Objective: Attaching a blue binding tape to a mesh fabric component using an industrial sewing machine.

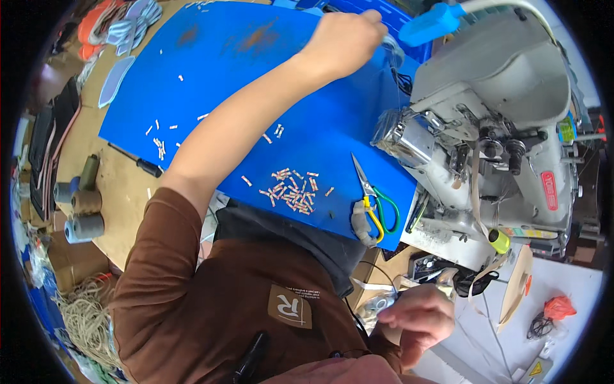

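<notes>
My left hand (348,41) reaches across a blue board (217,77) to its far right edge, beside a blue bin (377,9). Its fingers are curled closed; what they hold, if anything, is hidden. My right hand (421,320) is raised at the lower right, near my chest, with fingers bent inward; I cannot make out anything in them. On the board's near side lies a pile of small pale label-like strips (294,195). Several more strips (160,148) are scattered to the left. Scissors (374,198) with green and yellow handles lie to the right of the pile, blades pointing away.
A grey industrial sewing machine (499,96) stands on the right, with a tan tape (475,179) running down it. Thread spools (86,201) stand on the left of the wooden table (128,217). Tangled cord (89,323) lies at the lower left. Insole-shaped pieces (117,81) rest at the far left.
</notes>
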Demonstrator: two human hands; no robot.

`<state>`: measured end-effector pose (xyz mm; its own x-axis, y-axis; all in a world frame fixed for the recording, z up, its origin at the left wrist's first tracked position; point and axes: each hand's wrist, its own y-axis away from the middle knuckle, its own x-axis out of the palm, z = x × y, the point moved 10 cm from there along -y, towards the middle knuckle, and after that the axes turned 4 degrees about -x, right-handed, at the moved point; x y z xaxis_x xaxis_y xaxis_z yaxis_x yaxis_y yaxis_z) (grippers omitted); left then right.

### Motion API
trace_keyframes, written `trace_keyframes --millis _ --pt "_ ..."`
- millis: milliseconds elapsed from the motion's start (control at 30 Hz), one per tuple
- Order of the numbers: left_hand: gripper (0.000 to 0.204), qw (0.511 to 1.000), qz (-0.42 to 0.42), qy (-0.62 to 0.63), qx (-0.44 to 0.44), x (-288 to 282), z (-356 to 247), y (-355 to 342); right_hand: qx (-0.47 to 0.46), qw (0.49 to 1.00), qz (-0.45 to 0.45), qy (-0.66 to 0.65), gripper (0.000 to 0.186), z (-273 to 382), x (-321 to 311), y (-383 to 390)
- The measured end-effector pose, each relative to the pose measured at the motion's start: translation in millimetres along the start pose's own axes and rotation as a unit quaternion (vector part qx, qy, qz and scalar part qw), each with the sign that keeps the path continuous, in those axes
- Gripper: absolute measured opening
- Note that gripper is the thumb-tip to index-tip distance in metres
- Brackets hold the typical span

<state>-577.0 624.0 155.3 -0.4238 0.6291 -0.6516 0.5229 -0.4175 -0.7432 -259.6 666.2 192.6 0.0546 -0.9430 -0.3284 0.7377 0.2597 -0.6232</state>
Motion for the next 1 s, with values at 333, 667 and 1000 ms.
trace_keyframes --millis 333,667,1000 --pt "0.013 0.993 0.066 0.041 0.085 68.0 -40.3 -9.1 -0.004 0.973 -0.175 -0.148 0.029 45.8 2.6 -0.3" --pt "0.016 0.999 0.042 -0.018 0.028 17.5 23.2 41.3 0.331 0.808 0.076 0.482 0.05 -134.6 2.9 43.7" --pt "0.044 0.996 0.084 -0.008 0.011 -37.1 6.8 123.0 0.451 0.869 -0.073 0.191 0.054 -201.0 -12.4 89.6"
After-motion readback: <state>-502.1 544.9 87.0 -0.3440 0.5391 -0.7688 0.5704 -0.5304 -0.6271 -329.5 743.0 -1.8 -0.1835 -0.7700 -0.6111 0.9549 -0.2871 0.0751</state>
